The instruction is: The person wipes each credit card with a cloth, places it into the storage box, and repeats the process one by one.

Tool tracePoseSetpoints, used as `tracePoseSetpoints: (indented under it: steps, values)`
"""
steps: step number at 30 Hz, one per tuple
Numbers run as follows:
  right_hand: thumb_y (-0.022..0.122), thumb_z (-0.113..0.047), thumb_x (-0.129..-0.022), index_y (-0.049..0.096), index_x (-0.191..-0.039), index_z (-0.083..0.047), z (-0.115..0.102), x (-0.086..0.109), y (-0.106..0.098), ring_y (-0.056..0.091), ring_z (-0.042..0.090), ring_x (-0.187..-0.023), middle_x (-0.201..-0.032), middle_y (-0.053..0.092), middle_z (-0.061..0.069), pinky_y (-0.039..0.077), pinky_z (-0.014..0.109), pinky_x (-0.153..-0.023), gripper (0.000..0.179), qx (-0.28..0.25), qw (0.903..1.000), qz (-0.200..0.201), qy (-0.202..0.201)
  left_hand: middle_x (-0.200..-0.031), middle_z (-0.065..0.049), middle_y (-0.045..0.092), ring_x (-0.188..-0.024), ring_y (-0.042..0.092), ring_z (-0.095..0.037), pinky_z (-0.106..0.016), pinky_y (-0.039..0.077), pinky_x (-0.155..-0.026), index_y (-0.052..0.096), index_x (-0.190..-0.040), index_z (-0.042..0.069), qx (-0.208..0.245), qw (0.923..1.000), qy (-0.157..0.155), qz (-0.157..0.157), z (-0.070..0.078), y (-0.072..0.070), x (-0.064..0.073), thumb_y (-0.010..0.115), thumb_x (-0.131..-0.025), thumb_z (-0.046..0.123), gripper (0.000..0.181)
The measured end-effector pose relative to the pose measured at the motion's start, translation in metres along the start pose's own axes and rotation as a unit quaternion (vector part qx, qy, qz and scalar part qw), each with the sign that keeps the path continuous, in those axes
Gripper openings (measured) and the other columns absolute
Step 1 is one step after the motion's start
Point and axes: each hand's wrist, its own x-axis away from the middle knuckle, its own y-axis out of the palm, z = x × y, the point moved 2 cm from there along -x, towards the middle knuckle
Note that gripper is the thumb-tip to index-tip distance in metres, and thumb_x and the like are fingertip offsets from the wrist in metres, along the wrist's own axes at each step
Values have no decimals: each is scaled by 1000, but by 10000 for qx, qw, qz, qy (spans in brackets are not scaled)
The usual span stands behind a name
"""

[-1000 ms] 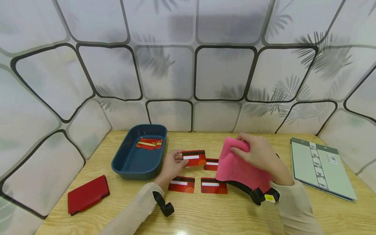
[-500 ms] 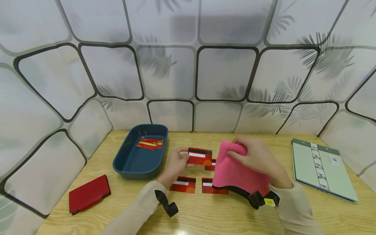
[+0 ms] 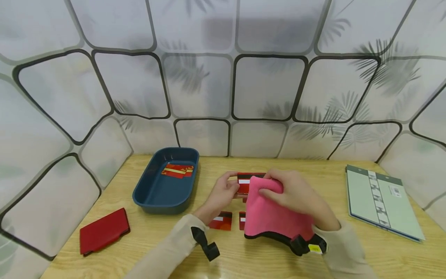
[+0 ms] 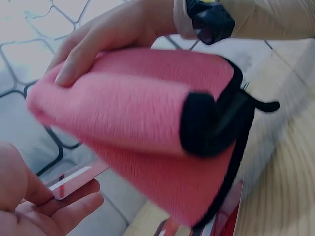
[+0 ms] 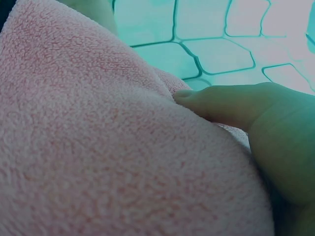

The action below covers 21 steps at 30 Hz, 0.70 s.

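My left hand (image 3: 223,190) pinches a red bank card (image 3: 244,186) by its left edge, its black stripe and white strip facing me. The folded pink cloth (image 3: 265,209) with black edging hangs from my right hand (image 3: 292,190), thumb pressed into its fold in the right wrist view. In the head view the cloth overlaps the right part of the held card. Below them lie two more red cards on the table, one (image 3: 221,221) by my left wrist, the other (image 3: 242,221) mostly hidden behind the cloth. Another card behind the held one is almost covered.
A dark blue tray (image 3: 139,200) left of my hands holds red and gold cards (image 3: 177,170). The red wallet (image 3: 104,231) lies at the table's left edge. At the right lies a pale green folder (image 3: 385,201). A patterned curtain (image 3: 261,85) stands behind the wooden table.
My left hand has carried the card to the right, and my right hand has brought the cloth left and slightly down, so the cloth now overlaps the card in the head view.
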Motion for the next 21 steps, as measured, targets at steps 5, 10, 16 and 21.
tracePoseSetpoints:
  steps: [5, 10, 16, 21]
  values:
    - [75, -29, -83, 64, -88, -24, -5, -1, 6, 48, 3, -63, -73, 56, -13, 41, 21, -55, 12, 27, 9999, 42, -153, -122, -25, 62, -88, 66, -17, -32, 58, -81, 36, -140, -2, -109, 9989, 117, -431, 8, 8, 5, 41, -100, -5, 41]
    - [77, -27, -82, 65, -86, -24, -6, -2, 9, 47, 3, -61, -71, 56, -13, 40, 20, -54, 13, 103, 9991, 233, -328, -126, -24, 61, -93, 68, -19, -30, 57, -83, 38, -138, 1, -182, 9956, 324, -865, 11, 11, 11, 40, -101, -2, 38]
    - [78, -27, -80, 63, -83, -23, -5, -3, 13, 41, 2, -57, -65, 50, -14, 35, 19, -51, 16, 349, 9973, 456, -457, -127, -25, 60, -98, 65, -14, -28, 56, -81, 44, -135, -1, -134, 9895, 590, -1314, 11, 12, 13, 39, -102, 1, 33]
    - [79, -26, -79, 61, -82, -20, -4, -4, 16, 37, 3, -53, -59, 42, -12, 31, 19, -48, 19, 631, 9960, 507, -367, -128, -27, 58, -102, 65, -16, -32, 57, -85, 45, -133, -5, -46, 9865, 665, -1497, 10, 12, 13, 38, -103, 3, 32]
